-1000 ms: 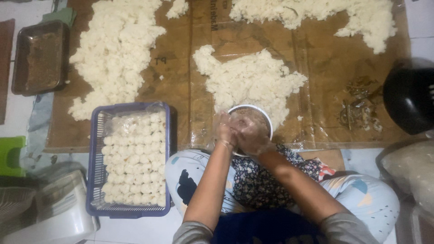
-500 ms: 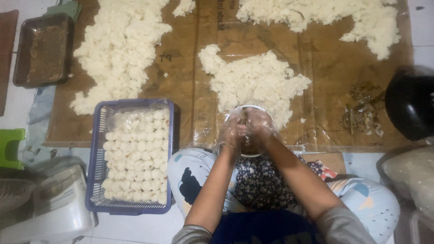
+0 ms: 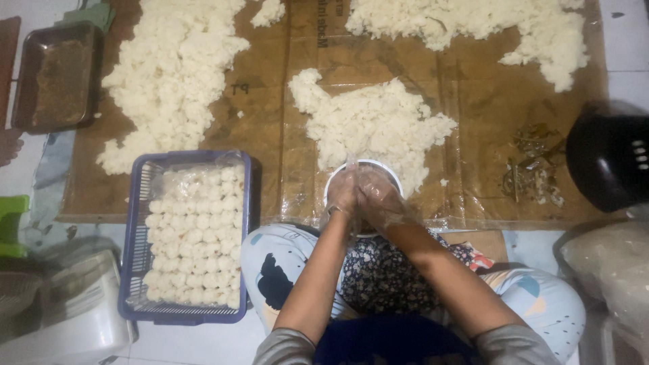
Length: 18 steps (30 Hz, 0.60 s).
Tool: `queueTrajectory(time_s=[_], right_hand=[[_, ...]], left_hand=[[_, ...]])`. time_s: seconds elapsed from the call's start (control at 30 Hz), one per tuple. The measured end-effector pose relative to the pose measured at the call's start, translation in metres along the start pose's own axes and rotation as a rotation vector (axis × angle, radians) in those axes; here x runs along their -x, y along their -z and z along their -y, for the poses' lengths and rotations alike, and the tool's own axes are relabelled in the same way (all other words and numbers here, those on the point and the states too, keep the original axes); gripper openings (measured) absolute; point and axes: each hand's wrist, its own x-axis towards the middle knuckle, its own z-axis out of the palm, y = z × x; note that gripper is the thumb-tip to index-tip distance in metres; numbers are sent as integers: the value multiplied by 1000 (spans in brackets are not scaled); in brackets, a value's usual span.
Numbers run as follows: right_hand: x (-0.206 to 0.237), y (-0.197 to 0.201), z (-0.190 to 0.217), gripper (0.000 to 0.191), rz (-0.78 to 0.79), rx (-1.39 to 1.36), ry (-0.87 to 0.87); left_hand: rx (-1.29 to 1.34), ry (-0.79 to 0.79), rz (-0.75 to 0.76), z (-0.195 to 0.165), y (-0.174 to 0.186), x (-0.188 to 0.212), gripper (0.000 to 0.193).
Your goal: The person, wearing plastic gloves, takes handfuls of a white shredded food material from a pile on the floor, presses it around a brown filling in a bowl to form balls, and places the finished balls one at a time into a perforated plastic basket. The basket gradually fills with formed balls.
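Left hand and right hand in thin clear plastic gloves, pressed together over a round white-rimmed bowl, whatever they clasp hidden, sticky lumpy white rice heap just beyond on brown cardboard, purple slatted plastic basket of small pale rice balls at left.

Landmark: bowl, at near edge of cardboard sheet.
- Hands: left hand and right hand pressed together over bowl.
- Rice heap: just behind bowl.
- Basket with rice balls: left of bowl.
- Metal tray: far left, behind basket.
- Dark pot: far right.
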Motion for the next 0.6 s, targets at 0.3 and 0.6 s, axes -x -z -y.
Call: queueTrajectory(time_s=[0.3,0.6], right_hand=[[-31,36,21,30,381,-70,-680],[-26,36,24,32,416,-60,-584]], left_hand=[[-150,6,-23,24,5,-9,50],[-285,129,81,-10,-4,12,63]])
